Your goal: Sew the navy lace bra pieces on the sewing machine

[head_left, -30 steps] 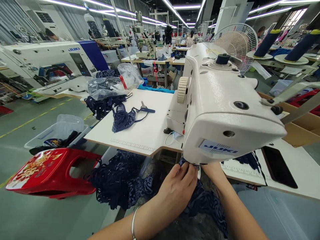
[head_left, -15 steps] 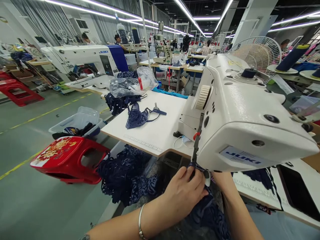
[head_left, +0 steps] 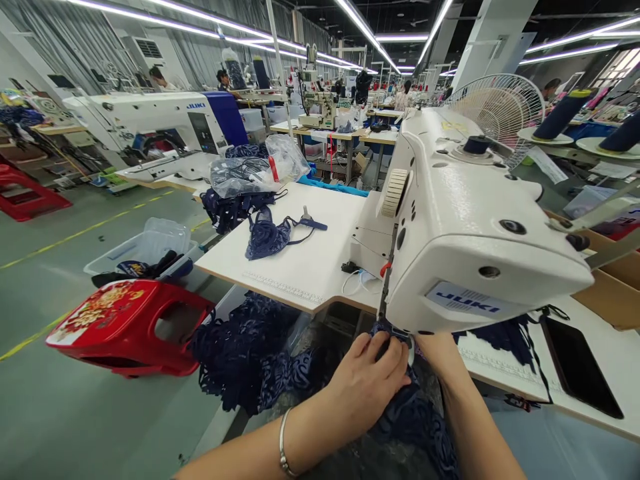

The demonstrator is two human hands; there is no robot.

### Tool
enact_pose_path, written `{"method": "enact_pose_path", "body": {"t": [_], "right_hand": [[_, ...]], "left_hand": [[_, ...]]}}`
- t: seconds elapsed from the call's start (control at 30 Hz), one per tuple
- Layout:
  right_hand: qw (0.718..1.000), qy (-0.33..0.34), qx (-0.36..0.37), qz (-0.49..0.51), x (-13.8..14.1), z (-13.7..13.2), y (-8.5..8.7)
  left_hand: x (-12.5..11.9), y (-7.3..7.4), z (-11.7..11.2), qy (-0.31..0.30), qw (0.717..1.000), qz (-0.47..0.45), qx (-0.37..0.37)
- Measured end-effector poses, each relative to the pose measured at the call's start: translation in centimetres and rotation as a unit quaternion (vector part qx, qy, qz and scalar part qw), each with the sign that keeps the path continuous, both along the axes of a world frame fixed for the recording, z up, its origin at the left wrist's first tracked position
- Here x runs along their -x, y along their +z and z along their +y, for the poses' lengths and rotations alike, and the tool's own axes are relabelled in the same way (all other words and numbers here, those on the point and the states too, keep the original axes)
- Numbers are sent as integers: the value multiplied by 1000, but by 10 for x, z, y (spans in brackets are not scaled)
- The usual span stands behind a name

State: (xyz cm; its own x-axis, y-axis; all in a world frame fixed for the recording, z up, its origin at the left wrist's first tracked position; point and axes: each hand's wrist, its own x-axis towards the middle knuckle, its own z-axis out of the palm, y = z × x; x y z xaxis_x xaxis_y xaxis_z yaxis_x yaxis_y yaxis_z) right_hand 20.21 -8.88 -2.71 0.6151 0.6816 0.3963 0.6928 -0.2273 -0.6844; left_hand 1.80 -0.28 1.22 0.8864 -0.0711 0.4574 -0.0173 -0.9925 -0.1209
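My left hand (head_left: 374,375) is closed on a navy patterned bra (head_left: 417,427) right at the needle area of a white sewing machine (head_left: 480,220). Its fingertips pinch the fabric's edge, and the rest of the bra hangs down over my lap. Under the machine head, my right hand (head_left: 436,348) reaches in from the other side; its fingers are hidden behind the head and fabric. Another navy bra (head_left: 270,235) lies flat on the white table (head_left: 230,263) to the left, its strap stretched out to the right.
Below the table edge hangs a pile of navy bras (head_left: 240,347). Left of it stand a red stool (head_left: 130,327) and a clear plastic bin (head_left: 100,263). A black phone (head_left: 580,367) and navy straps (head_left: 505,340) lie on the right. A fan (head_left: 500,110) stands behind the machine.
The whole scene has shifted a little left as my head turned. My left hand stays at the needle area with the bra, and the bra's hanging part has moved slightly.
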Motion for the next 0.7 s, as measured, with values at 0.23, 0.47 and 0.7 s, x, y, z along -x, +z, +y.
{"method": "enact_pose_path", "body": {"t": [0.23, 0.47, 0.7], "right_hand": [[1000, -7, -17, 22, 6, 1, 2], [1000, -9, 1, 19, 9, 3, 8], [1000, -12, 3, 24, 8, 4, 8]], "left_hand": [[-2, -2, -2, 10, 1000, -17, 5], [-6, 0, -2, 12, 1000, -19, 12], [-5, 2, -3, 15, 1000, -16, 8]]}}
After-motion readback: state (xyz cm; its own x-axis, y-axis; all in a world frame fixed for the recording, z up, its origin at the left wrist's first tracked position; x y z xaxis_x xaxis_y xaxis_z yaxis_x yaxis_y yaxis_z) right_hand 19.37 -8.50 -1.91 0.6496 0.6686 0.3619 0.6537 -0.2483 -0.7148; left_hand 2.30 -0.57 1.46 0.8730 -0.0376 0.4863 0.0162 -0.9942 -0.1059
